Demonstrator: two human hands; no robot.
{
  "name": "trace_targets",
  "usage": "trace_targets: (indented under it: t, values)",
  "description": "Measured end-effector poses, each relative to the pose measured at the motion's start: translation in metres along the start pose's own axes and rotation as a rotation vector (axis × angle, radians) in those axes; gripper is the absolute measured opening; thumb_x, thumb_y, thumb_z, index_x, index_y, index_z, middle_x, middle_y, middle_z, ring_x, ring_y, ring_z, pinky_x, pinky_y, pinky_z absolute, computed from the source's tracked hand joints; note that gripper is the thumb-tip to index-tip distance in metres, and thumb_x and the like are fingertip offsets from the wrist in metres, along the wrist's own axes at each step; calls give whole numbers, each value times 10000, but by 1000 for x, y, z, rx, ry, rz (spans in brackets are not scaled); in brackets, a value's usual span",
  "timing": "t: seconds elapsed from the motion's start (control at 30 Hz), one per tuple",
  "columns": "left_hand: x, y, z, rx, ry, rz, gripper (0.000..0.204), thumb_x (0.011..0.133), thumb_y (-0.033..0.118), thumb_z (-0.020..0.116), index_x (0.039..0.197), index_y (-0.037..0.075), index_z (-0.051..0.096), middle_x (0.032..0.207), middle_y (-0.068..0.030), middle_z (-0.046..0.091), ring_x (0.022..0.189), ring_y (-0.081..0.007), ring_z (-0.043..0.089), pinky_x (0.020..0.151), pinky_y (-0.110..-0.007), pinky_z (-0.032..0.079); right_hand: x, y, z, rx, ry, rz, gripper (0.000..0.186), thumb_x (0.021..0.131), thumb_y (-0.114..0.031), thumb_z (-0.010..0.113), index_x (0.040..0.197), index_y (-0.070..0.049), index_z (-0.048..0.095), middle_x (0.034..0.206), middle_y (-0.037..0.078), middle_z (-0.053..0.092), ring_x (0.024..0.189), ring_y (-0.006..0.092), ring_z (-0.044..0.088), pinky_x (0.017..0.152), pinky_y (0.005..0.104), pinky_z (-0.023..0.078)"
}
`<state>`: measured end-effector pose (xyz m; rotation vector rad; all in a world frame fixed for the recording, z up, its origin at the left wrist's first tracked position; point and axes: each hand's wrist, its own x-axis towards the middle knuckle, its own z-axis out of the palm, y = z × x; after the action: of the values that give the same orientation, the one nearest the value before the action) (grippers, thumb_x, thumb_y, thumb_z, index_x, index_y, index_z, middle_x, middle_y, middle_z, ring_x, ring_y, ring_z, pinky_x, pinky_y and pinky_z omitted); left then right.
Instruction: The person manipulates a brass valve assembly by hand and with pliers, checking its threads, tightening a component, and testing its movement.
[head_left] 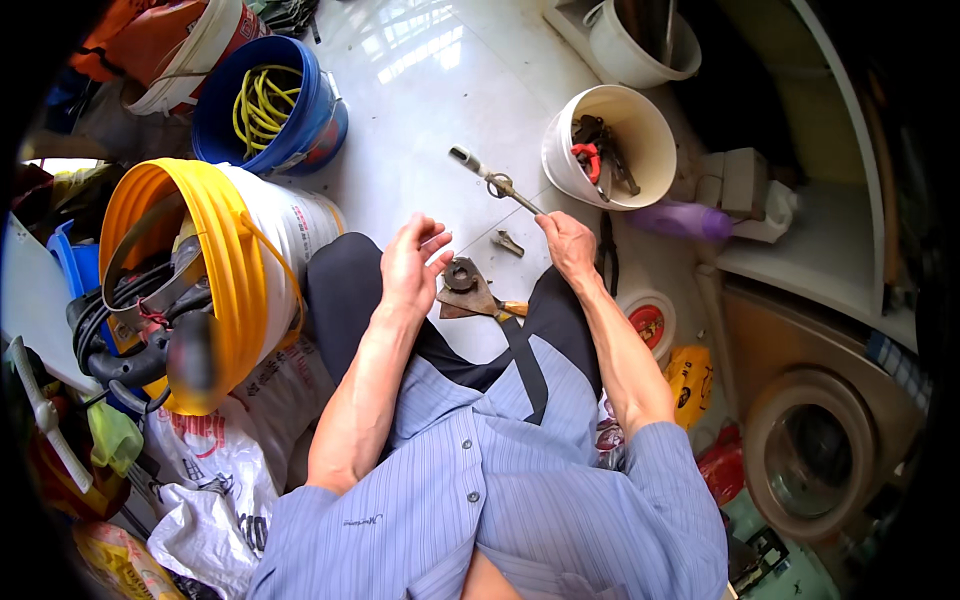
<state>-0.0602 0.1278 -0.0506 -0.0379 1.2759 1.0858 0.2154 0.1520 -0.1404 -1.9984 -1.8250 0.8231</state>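
My right hand (570, 246) is closed around the end of a slim metal rod tool (512, 192). The rod points up and left over the floor, with a ring partway along it and a pale cylindrical head at its far end. To the left, my left hand (412, 262) is raised with its fingers apart and slightly curved, and nothing shows in it. Between my legs lies a flat, worn, trowel-like blade (470, 296) with a wooden handle, and a dark round ring-shaped piece (460, 274) rests on it. Just beyond is a small metal piece (508, 243).
At my left stand a yellow bucket (262, 300) of tools and cables and a blue bucket (325, 115) holding yellow hose. A white bucket (560, 150) with hand tools stands ahead right, near a purple bottle (680, 220). A front-loading washing machine (745, 340) is at right.
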Motion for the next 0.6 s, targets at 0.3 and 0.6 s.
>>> trace_targets:
  t: [0.3,0.6]
  values:
    - [-13,0,21,150,-658,-318,322,1056,238,559,1237,-28,550,1059,-192,699,837,-246,735,598,-349,622,-39,-15,-115,-254,295,-597,268,870,-297,771,809,-97,604,706,64,522,633,262,566,569,394,457]
    - [-39,-9,31,258,-773,-396,159,964,93,653,1052,20,542,977,-176,698,584,-180,648,536,-293,536,-43,-18,-159,-316,135,-691,339,889,-318,752,782,-79,537,714,89,534,646,292,575,586,407,471]
